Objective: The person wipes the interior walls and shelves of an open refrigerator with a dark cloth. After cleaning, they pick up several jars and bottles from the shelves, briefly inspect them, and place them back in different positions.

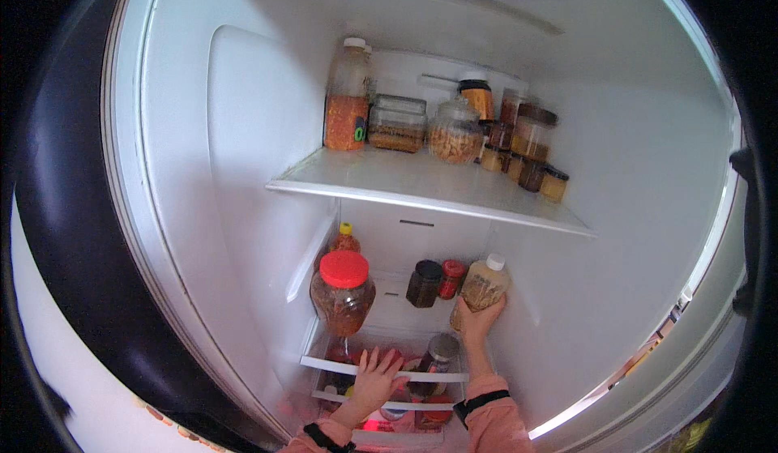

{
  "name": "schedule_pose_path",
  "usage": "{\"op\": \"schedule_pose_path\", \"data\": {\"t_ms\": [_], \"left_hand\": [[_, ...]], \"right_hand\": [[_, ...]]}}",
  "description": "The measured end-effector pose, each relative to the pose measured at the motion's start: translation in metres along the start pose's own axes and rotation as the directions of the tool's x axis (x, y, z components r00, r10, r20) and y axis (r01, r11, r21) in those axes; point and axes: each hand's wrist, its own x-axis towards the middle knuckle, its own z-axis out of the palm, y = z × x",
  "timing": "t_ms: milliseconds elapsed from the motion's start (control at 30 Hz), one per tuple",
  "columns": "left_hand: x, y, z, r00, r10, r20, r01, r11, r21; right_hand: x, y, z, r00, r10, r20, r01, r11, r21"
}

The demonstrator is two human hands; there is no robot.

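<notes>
My right hand (480, 320) is wrapped round the lower part of a transparent bottle (486, 281) with a white cap and light brown contents. The bottle tilts slightly at the right side of the middle fridge shelf; whether its base touches the shelf is hidden. Left of it stand a small red jar (452, 278) and a dark jar with a black lid (425, 284). My left hand (375, 380) lies with fingers spread at the front edge of a lower shelf (332, 364), holding nothing. Above it, at the left, stands a large jar with a red lid (344, 292).
The upper glass shelf (405, 179) juts out above my hands. It bears a tall orange-filled bottle (347, 100), a square glass container (397, 124), a round nut jar (455, 134) and several small jars. A dark-lidded jar (438, 356) stands lower down, between my forearms.
</notes>
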Motion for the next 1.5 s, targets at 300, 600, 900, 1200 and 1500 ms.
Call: {"op": "schedule_pose_path", "data": {"t_ms": [300,600,900,1200,1500], "left_hand": [[-0.004,-0.005,0.014,1.0,-0.016,-0.023,0.016,1.0,-0.015],[0.003,-0.002,0.015,0.979,-0.092,0.181,0.097,0.995,-0.022],[-0.003,0.0,0.011,0.989,-0.015,0.144,0.024,0.998,-0.058],[-0.007,-0.004,0.022,0.993,0.009,0.121,0.004,0.994,-0.106],[-0.012,0.001,0.024,0.998,0.032,0.048,-0.027,0.994,-0.106]], "right_hand": [[-0.008,-0.001,-0.008,0.993,-0.111,0.03,0.115,0.96,-0.255],[0.02,-0.251,-0.098,0.863,-0.393,0.318,0.326,0.913,0.245],[0.207,-0.368,-0.02,0.755,-0.194,0.627,0.416,0.88,-0.229],[0.309,-0.318,0.079,0.667,-0.036,0.744,0.447,0.819,-0.361],[0.303,-0.296,0.096,0.715,-0.086,0.693,0.352,0.902,-0.25]]}}
